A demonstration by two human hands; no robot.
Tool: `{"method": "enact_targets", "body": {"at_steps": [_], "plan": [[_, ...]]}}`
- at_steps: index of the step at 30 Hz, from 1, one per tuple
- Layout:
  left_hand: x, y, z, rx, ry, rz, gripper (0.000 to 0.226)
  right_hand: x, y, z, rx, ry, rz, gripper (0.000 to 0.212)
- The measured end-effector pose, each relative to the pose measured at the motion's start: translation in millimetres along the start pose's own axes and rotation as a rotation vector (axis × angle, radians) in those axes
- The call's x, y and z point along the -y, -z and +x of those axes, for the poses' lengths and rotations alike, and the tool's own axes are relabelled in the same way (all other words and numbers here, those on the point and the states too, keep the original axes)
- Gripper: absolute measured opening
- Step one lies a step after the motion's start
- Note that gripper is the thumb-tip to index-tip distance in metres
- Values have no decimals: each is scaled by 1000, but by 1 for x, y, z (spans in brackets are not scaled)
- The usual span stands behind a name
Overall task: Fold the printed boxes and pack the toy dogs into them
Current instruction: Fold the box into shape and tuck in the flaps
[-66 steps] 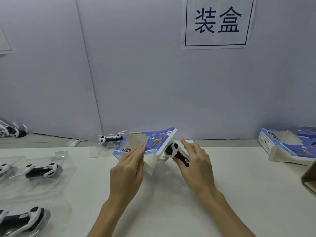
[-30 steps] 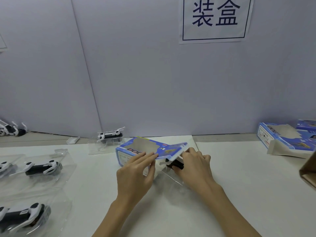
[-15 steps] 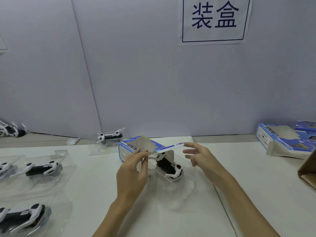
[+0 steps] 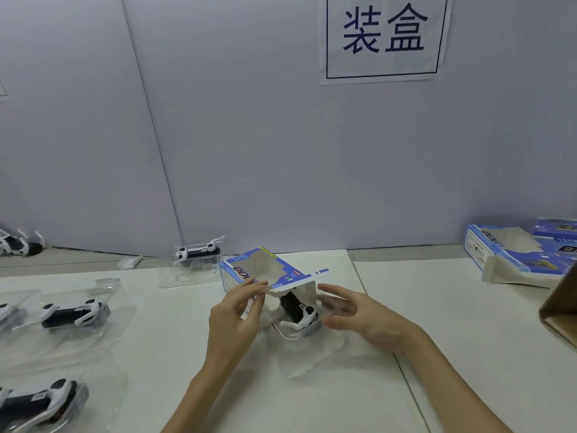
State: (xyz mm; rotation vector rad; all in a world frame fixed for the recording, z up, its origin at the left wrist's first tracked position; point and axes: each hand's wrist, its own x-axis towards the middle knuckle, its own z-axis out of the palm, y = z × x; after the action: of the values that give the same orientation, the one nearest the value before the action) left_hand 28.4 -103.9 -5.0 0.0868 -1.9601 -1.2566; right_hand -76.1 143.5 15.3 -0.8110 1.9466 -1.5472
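Observation:
A blue printed box (image 4: pixel 259 270) with a cut-out window stands at the table's middle, its near end open and a flap sticking out to the right. My left hand (image 4: pixel 235 310) pinches the box's near edge. A black-and-white toy dog (image 4: pixel 296 309) in a clear plastic shell pokes partly out of the open end. My right hand (image 4: pixel 352 314) hovers just right of the dog with straight fingers, holding nothing.
Several more toy dogs in clear shells lie at the left (image 4: pixel 73 314), (image 4: pixel 37 401) and one behind the box (image 4: pixel 198 253). Flat blue boxes (image 4: pixel 512 254) are stacked at the right. A brown carton corner (image 4: pixel 562 307) shows at the right edge.
My right hand pushed the dog into the box's open end, then let go and drew back to the right. The box has turned and settled onto the table.

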Motion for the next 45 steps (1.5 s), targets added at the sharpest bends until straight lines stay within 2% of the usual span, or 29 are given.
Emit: {"method": "enact_targets", "body": {"at_steps": [2, 4, 7, 9, 12, 15, 17, 21, 25, 27, 30, 31, 34, 35, 36, 38, 40, 45], "plan": [[0, 2, 0, 9, 11, -15, 23, -3, -4, 4, -43, 34, 27, 87], [-3, 3, -1, 47, 10, -29, 26, -4, -9, 8, -139, 87, -26, 69], [-10, 0, -7, 113, -36, -8, 31, -10, -20, 19, -350, 161, -111, 31], [-15, -4, -10, 141, -77, 33, 32, -16, -27, 26, -510, 217, -105, 21], [-22, -10, -15, 139, -154, 76, 25, -20, -34, 28, -618, 234, -98, 24], [-27, -11, -17, 134, -156, 80, 29, -19, -36, 29, -598, 190, -121, 29], [-27, -10, -18, 113, -218, 131, 38, -12, -34, 28, -572, 237, -90, 31], [-29, -6, -12, -26, -167, 39, 38, 9, -39, 24, -510, 325, -89, 29], [-35, 0, -11, -105, -168, 13, 47, 16, -61, 20, -715, 426, -165, 7], [-38, 1, -13, -119, -182, 5, 49, 22, -68, 17, -807, 492, -174, 13], [-46, -1, -14, -121, -230, 12, 40, 33, -65, 13, -910, 523, -198, 18], [-48, 0, -13, -89, -262, 12, 44, 35, -61, 11, -936, 521, -204, 23], [-45, 4, -11, 166, -316, -7, 100, 41, -45, 6, -997, 469, -181, 43], [-44, 3, -12, 225, -337, 15, 111, 43, -42, 5, -1000, 456, -161, 47], [-43, 1, -13, 227, -359, 36, 112, 46, -40, 3, -994, 452, -152, 48], [-44, -3, -11, 97, -378, 6, 96, 53, -44, -1, -968, 465, -155, 40], [-46, -1, -6, -9, -347, -103, 83, 60, -51, -4, -957, 521, -112, 24], [-53, 7, -4, -15, -79, -415, 72, 64, -69, -4, -870, 641, -239, 32]]}}
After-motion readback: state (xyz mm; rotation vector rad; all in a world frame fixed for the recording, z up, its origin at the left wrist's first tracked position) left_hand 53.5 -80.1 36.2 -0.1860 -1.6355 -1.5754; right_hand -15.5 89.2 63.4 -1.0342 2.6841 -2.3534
